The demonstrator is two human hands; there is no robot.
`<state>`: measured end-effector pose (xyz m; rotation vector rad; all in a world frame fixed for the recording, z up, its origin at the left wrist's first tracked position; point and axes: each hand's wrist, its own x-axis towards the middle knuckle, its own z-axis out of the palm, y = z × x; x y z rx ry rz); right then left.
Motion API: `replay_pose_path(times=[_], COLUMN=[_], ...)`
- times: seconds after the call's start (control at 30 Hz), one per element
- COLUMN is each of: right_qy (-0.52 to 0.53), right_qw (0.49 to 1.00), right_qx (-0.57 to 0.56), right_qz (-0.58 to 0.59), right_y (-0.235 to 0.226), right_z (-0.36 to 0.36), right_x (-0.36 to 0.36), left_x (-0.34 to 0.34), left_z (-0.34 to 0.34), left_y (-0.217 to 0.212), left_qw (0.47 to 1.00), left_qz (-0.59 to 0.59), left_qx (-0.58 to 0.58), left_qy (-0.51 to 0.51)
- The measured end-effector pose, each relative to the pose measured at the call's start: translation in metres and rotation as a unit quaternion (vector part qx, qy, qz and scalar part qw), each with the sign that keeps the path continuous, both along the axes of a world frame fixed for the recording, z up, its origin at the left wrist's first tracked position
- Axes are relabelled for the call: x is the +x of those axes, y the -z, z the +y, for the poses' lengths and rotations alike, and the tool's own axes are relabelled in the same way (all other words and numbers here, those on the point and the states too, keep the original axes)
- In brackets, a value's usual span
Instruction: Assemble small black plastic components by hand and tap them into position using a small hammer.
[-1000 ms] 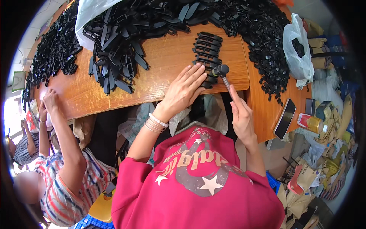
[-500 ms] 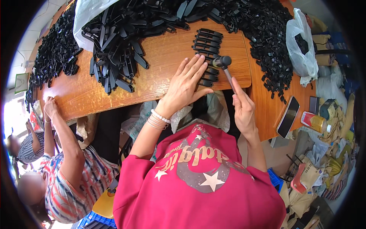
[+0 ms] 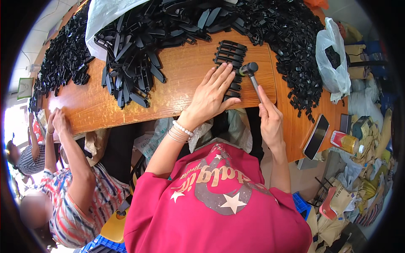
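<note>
My left hand (image 3: pixel 212 93) lies flat with its fingers stretched out over a row of slim black plastic parts (image 3: pixel 230 52). The parts are lined up side by side in a column on the wooden table, and the hand covers some of them. My right hand (image 3: pixel 270 118) is wrapped round the handle of a small mallet (image 3: pixel 250 68) with a black head. That head is at the right side of the row, beside my left fingertips; whether it touches a part I cannot tell.
Heaps of black plastic parts (image 3: pixel 126 63) cover the table's back and left. Smaller black pieces (image 3: pixel 299 63) lie at right, near a plastic bag (image 3: pixel 333 59), a phone (image 3: pixel 316 137) and a bottle (image 3: pixel 346 142). A co-worker's hands (image 3: pixel 59 121) rest at the table's left edge.
The view has shifted slightly, so the table sits lower in the picture. My left hand has moved slightly farther up the row, and the mallet head is a little more to the right.
</note>
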<state>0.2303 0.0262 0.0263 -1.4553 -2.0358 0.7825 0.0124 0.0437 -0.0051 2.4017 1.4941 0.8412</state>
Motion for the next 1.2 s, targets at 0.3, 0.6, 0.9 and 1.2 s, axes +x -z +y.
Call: replay_pose_path(times=[0.3,0.6,0.9,1.2], right_qy=[-0.017,0.014,-0.016,-0.01], right_qw=[0.996,0.993,0.997,0.999], right_qx=[0.084,0.102,0.076,0.04], right_qz=[0.012,0.066,0.009,0.009], right_y=[0.004,-0.003,0.006,0.005], right_z=[0.016,0.032,0.038,0.053], right_x=[-0.016,-0.015,-0.008,-0.015], left_x=[0.0,-0.001,-0.002,-0.003], left_z=[0.008,0.024,0.033,0.062], left_y=[-0.002,-0.012,-0.006,0.0], left_qw=[0.999,0.999,0.999,0.998], left_qz=[-0.018,-0.017,0.015,0.006], left_qx=[-0.008,0.012,0.0,0.052], left_qy=[-0.041,-0.039,-0.036,-0.02])
